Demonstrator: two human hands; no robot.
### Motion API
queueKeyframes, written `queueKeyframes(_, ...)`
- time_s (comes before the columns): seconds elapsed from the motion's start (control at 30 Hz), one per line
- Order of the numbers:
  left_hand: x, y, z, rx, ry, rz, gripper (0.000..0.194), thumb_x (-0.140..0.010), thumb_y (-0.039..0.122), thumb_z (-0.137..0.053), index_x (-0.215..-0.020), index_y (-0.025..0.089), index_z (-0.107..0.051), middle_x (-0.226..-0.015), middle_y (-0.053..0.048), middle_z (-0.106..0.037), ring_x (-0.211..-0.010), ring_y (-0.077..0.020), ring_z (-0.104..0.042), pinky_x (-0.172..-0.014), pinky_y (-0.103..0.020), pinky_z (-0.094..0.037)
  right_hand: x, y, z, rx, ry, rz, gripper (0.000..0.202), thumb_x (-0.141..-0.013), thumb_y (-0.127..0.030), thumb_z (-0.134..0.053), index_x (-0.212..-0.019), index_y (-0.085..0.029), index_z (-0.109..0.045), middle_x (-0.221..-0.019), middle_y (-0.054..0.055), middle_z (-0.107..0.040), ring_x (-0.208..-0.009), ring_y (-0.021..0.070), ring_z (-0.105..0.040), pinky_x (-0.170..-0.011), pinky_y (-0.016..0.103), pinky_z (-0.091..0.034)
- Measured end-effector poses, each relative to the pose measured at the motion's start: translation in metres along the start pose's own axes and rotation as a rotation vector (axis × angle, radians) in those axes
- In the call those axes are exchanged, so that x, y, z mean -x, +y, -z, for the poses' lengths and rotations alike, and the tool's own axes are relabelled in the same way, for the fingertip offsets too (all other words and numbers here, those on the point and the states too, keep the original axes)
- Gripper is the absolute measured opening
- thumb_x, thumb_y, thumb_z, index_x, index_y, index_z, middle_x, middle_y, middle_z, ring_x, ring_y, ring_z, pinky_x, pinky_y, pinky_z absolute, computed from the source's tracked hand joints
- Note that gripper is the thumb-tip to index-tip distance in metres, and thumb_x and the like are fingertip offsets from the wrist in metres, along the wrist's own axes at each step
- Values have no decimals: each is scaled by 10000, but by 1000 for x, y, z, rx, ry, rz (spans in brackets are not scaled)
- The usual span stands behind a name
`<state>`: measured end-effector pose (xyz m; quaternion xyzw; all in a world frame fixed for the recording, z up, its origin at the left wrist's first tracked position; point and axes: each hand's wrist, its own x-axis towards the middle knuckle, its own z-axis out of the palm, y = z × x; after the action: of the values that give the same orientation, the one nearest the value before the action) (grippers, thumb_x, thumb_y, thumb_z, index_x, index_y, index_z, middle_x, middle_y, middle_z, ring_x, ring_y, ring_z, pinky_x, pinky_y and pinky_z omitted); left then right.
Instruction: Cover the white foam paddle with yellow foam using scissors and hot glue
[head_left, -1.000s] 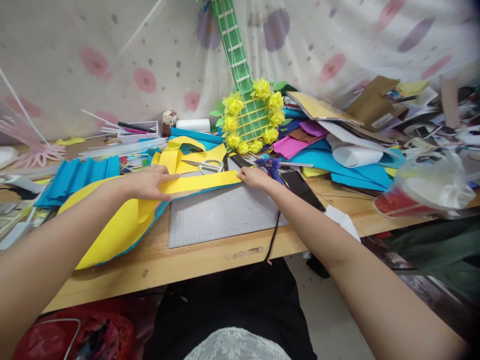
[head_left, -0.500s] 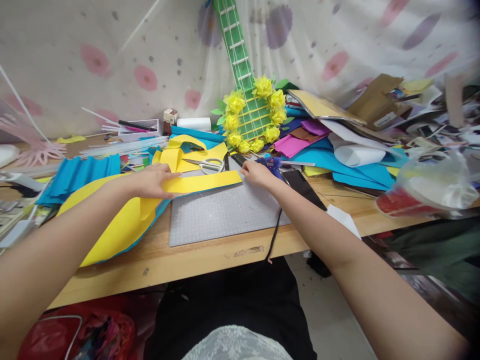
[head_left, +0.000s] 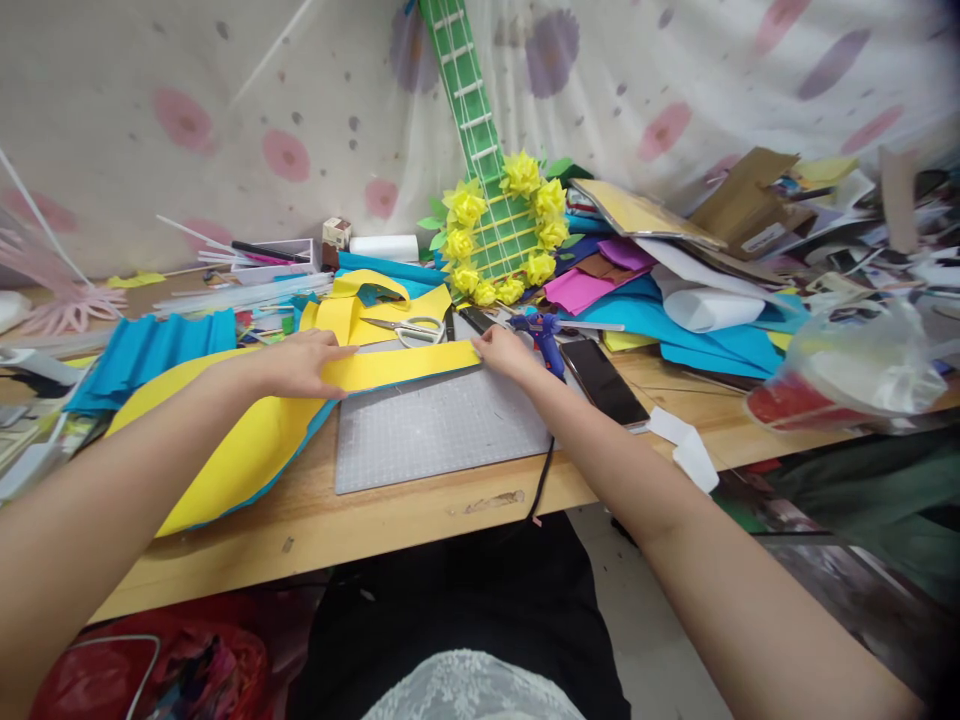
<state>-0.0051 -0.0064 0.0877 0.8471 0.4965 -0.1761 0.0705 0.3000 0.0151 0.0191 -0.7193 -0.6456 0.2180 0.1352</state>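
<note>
A yellow strip with a blue edge (head_left: 405, 367) runs from a large rounded yellow piece (head_left: 247, 455) on the left, over a grey cutting mat (head_left: 412, 430). My left hand (head_left: 304, 364) lies across the strip's left part, thumb and fingers apart, pressing or steadying it. At the strip's right end, my right hand (head_left: 502, 352) pinches its tip between thumb and fingers. White-handled scissors (head_left: 412, 329) rest just behind the strip, near more curved yellow pieces (head_left: 345, 300).
Behind the mat stands a green guitar shape (head_left: 480, 130) ringed with yellow flowers. A blue glue gun (head_left: 547, 340) and black phone (head_left: 604, 380) lie right of my right hand. Blue pleated paper (head_left: 157, 350) is left; a plastic-wrapped red cup (head_left: 802, 395) is far right.
My right hand has shifted slightly left and now meets the strip's end. The view has moved a little, showing more of the phone and glue gun.
</note>
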Motion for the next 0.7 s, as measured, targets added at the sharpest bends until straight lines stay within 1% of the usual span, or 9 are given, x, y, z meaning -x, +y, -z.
queueKeyframes(0.07, 0, 0, -1, -19, -4, -1, 784, -693, 575, -495, -1375, 191, -450, -1157, -136, -533, -1102, -305, -485, -955, -363, -348, -2, -1, -3, 14, -37, -36, 358, -878, -435, -475, -997, -123, -605, -1106, 175, -643, -1044, 268, -594, -830, 328, -431)
queueKeyframes(0.13, 1, 1, -2, -38, -2, 4, 803, -695, 568, -501, -1375, 145, -444, -1180, -161, -518, -1116, -311, -477, -962, -368, -347, -2, -1, -6, 13, -45, -36, 359, -864, -463, -491, -956, -137, -610, -1076, 167, -652, -1030, 264, -601, -809, 319, -434)
queueKeyframes(0.23, 1, 4, -4, -49, 8, 24, 883, -681, 620, -497, -1385, 94, -415, -1230, -190, -492, -1159, -327, -446, -976, -372, -334, 0, -1, -12, 5, -19, -19, 290, -854, -421, -523, -932, -154, -604, -1047, 151, -660, -1013, 254, -606, -789, 305, -433)
queueKeyframes(0.3, 1, 7, -6, -43, 16, 41, 906, -667, 652, -493, -1388, 110, -411, -1260, -185, -482, -1174, -333, -437, -978, -373, -327, 4, 0, -16, -14, 13, -15, 254, -859, -394, -519, -918, -161, -598, -1031, 147, -661, -1006, 251, -605, -783, 302, -431)
queueKeyframes(0.4, -1, 9, -9, -30, 37, 48, 889, -654, 672, -498, -1376, 156, -435, -1291, -168, -475, -1193, -339, -423, -989, -381, -306, 8, 0, -20, -47, 52, -18, 237, -874, -388, -494, -904, -172, -586, -1020, 143, -659, -996, 249, -601, -774, 303, -427)
queueKeyframes(0.6, -6, 11, -14, -35, 35, 46, 876, -676, 675, -481, -1399, 188, -396, -1324, -150, -459, -1216, -317, -408, -999, -376, -291, 9, 1, -22, -51, 63, -23, 231, -880, -390, -485, -906, -180, -577, -1012, 130, -651, -992, 237, -593, -762, 299, -422)
queueKeyframes(0.7, -9, 17, -16, -22, 60, 39, 841, -708, 654, -468, -1403, 189, -384, -1332, -145, -463, -1216, -313, -414, -995, -369, -298, 7, 1, -22, -54, 64, -20, 231, -878, -389, -488, -917, -180, -579, -1007, 133, -650, -996, 240, -593, -766, 301, -424)
